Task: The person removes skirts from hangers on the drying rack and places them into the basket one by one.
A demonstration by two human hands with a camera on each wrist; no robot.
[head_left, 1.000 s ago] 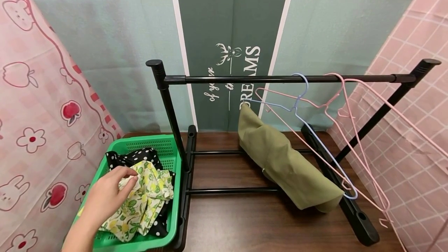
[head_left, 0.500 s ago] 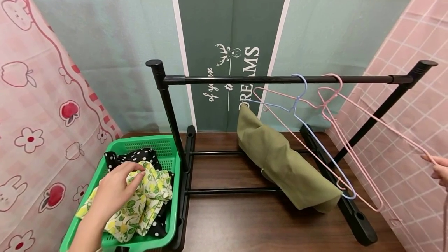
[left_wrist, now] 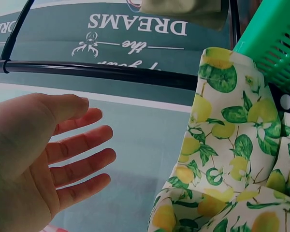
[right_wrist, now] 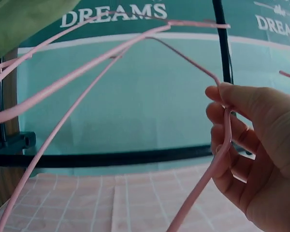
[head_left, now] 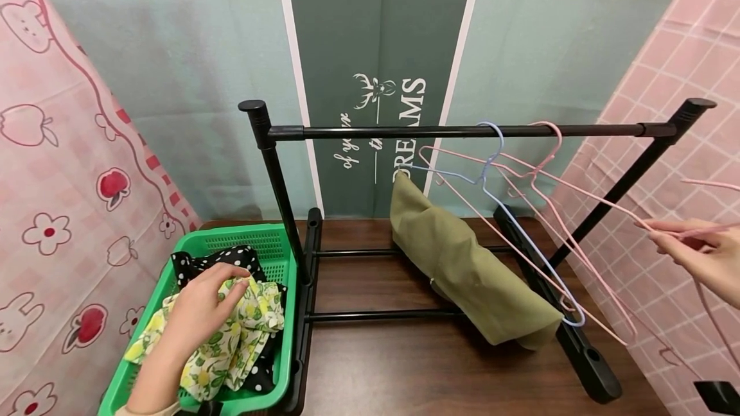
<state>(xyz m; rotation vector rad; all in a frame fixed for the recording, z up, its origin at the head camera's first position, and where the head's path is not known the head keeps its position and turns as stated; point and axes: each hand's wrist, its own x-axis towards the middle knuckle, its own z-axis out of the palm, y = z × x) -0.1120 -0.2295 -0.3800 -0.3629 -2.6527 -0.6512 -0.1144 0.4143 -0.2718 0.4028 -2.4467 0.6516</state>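
Observation:
My right hand [head_left: 702,252] pinches a pink wire hanger [head_left: 598,198] between thumb and fingers, in front of the rack's right side. In the right wrist view the fingers of that hand curl round the bent wire below its neck. My left hand [head_left: 202,307] hovers over the lemon-print garment [head_left: 216,358] with loosely bent fingers and holds nothing. The left wrist view shows a gap between hand and cloth. A second pink hanger [head_left: 548,156] and a blue hanger [head_left: 491,156] hang from the black rail [head_left: 376,133]. An olive garment [head_left: 462,268] hangs on the blue hanger.
A green basket [head_left: 289,358] stands left of the rack on the brown tabletop [head_left: 376,364]. Black polka-dot cloth [head_left: 243,255] lies in it under the lemon print. Two lower black bars [head_left: 376,316] join the rack's feet. Patterned pink sheets flank both sides.
The right hand has come in from the right edge, carrying the pink hanger leftward so it overlaps the hanging ones. The left hand has shifted slightly right over the basket.

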